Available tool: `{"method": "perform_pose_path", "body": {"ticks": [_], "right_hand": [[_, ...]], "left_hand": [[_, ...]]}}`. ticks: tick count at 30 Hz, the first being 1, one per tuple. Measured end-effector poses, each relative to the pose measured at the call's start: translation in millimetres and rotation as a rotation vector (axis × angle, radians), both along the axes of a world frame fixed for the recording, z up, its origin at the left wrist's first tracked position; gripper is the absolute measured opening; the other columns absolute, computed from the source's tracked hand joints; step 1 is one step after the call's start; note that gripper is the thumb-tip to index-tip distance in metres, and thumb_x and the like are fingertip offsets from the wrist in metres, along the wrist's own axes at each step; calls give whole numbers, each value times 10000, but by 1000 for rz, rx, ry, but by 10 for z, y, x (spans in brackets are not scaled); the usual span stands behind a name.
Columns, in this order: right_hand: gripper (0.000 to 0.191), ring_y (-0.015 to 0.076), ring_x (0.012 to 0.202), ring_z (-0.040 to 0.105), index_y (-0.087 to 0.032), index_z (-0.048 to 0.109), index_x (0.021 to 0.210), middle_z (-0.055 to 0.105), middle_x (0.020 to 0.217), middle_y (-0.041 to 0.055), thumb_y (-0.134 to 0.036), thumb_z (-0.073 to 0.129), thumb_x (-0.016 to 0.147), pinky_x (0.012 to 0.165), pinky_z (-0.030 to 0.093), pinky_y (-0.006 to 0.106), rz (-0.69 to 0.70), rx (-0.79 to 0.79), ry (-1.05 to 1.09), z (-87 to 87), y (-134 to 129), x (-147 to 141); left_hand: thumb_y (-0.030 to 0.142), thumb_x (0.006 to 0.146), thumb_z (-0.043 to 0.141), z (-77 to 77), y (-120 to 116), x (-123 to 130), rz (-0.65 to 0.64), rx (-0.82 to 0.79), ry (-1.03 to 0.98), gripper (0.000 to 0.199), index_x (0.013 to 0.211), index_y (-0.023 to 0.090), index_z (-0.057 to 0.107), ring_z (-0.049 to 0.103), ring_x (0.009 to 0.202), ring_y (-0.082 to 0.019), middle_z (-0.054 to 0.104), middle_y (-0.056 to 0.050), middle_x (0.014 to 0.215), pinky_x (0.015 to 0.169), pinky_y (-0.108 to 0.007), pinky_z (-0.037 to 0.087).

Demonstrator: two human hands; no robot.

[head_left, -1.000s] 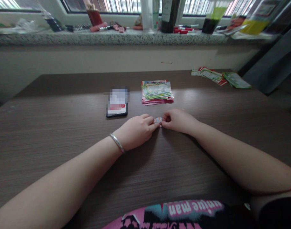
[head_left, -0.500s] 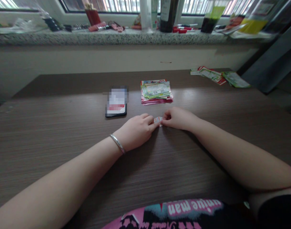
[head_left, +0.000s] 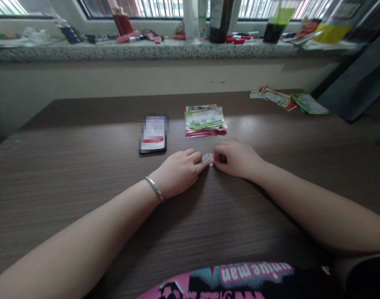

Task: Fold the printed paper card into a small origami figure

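A small printed paper piece point(head_left: 207, 158), pale with reddish and blue marks, lies low over the table between my two hands. My left hand point(head_left: 182, 172), with a silver bangle at the wrist, is closed with its fingertips on the paper's left end. Thumb and fingers of my right hand point(head_left: 235, 158) pinch at its right end. Fingers cover part of the paper, so its full shape is hidden. Just beyond the hands sits a stack of colourful printed cards or leaflets point(head_left: 206, 120). To its left lies a phone point(head_left: 153, 135), its screen blurred out.
On the brown wooden table point(head_left: 68, 166), more printed strips point(head_left: 278, 98) lie at the far right corner. Behind it runs a speckled stone windowsill point(head_left: 115, 50) with a red cup point(head_left: 122, 25), a dark bottle point(head_left: 219, 23), pens and other clutter.
My right hand has turned slightly and its fingers have curled more at the paper's right end. My left hand stays in place; the whole view shifts a little.
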State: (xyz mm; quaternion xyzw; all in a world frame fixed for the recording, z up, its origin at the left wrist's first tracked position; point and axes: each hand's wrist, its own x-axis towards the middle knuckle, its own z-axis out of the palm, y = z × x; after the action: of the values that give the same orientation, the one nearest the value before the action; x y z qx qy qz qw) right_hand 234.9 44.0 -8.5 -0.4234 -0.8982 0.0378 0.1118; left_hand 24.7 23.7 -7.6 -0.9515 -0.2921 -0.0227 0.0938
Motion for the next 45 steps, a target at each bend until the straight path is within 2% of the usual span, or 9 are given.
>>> {"method": "perform_pose_path", "body": {"ticks": [3,7,11,15,26,34,38,42,45], "right_hand": [[122,166,767,563,-213,647,810,671,822,17,-256,535,828,649,321,277,39,59,-41,10,-42,-2],[193,179,752,572,-220,665,825,680,850,30,-323,507,865,613,295,290,-56,74,-85,0,-92,-32],[155,197,804,583,-211,662,791,687,830,36,-320,557,820,689,328,301,-145,-21,-48,1,-67,-78],[180,193,763,581,-211,676,763,693,793,42,-314,538,817,668,334,298,-209,-176,-58,19,0,-107],[212,218,801,598,-196,692,804,702,836,81,-310,514,819,693,373,310,-243,-184,-129,45,22,-149],[165,211,790,587,-194,647,769,690,824,66,-293,522,816,673,354,303,-212,-151,-106,41,4,-125],[136,188,771,571,-190,627,786,676,818,50,-279,533,829,654,334,282,-149,-66,-80,44,-50,-61],[206,176,776,573,-205,654,884,676,880,48,-281,463,899,610,286,278,-57,16,-140,72,-103,-18],[272,164,719,565,-213,674,884,675,868,46,-305,422,931,562,221,287,-13,42,-217,90,-102,5]], "left_hand": [[197,882,466,-2,2,-4,-9,8,-2,345,1199,181,601,543,922,-234,603,-90,976,827,-355,482],[191,882,461,-8,8,-7,-6,0,6,349,1202,184,599,552,888,-226,604,-84,956,828,-360,483],[181,874,465,-4,5,-3,-1,-11,10,367,1221,167,585,551,884,-225,600,-92,957,832,-356,485],[169,873,461,-9,-2,12,-32,-29,34,409,1272,122,539,551,903,-216,598,-115,996,843,-342,484],[162,884,449,-8,-18,40,-15,-28,43,378,1247,114,543,539,877,-207,587,-112,979,825,-328,478],[146,900,416,-32,-47,51,0,-13,13,367,1245,114,537,528,882,-205,575,-110,970,825,-332,471],[151,894,423,-13,-58,66,1,-17,10,355,1221,119,557,528,886,-217,574,-112,962,824,-346,472],[153,889,437,-15,-53,63,-2,-23,3,356,1222,121,559,528,887,-214,579,-114,977,830,-344,471],[152,893,435,-26,-47,54,-6,-20,3,363,1236,117,550,530,893,-211,582,-115,986,828,-338,471]]}}
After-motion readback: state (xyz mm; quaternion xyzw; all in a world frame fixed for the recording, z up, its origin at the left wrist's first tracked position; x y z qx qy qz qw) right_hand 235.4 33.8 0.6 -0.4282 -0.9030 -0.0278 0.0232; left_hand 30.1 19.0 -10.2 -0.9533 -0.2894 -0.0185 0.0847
